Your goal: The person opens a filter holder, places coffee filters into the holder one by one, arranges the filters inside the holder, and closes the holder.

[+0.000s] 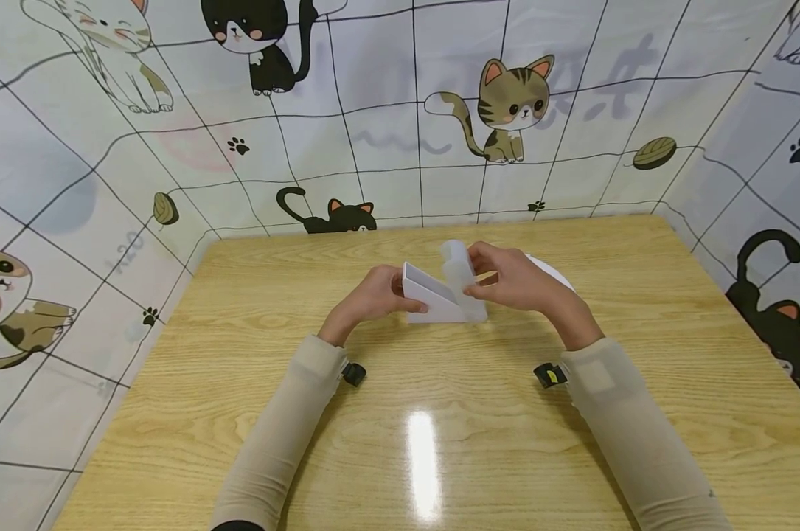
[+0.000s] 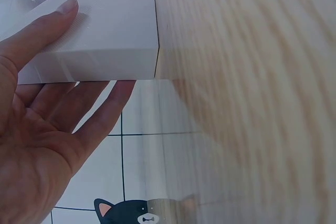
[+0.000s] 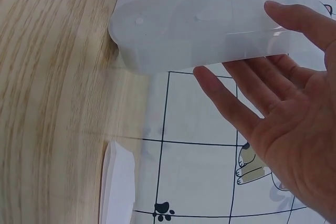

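A white box with a slanted open top (image 1: 433, 312) stands on the wooden table. My left hand (image 1: 378, 295) grips its left end, the thumb on the near face and the fingers behind, as the left wrist view shows. Against the box's right end stands a translucent plastic case (image 3: 173, 32) with rounded ends, upright and slightly tilted. My right hand (image 1: 515, 279) holds this case between the thumb on one face and the fingers on the other. The case overlaps the low right end of the box in the head view.
Behind my right hand lies a flat white object (image 1: 551, 271) with a curved edge, partly hidden by the hand. Cat-printed sheets (image 1: 386, 147) rise along the back and both sides of the table (image 1: 413, 383).
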Motion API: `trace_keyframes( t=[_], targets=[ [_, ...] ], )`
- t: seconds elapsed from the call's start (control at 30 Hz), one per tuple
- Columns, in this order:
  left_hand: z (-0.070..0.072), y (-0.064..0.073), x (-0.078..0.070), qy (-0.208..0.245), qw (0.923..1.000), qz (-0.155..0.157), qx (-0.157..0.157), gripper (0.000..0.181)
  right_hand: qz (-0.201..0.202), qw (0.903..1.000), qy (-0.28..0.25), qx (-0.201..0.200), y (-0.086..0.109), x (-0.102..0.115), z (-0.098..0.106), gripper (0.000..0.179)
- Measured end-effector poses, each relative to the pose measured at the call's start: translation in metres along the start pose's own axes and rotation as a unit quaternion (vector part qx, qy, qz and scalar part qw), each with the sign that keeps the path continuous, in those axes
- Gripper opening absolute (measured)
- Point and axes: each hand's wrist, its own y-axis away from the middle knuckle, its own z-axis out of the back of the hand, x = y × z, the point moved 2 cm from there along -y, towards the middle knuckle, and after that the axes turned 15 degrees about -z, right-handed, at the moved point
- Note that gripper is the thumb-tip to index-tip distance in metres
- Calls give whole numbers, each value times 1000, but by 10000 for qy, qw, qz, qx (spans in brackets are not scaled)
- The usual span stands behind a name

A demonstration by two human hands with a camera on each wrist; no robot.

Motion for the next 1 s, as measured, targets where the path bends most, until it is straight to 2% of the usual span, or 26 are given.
trace_keyframes(
  t=[1.0],
  targets=[
    [0,1,-1,18,10000,-72,-13,37,-65,10000,0,28,3,1,4,45]
  ],
)
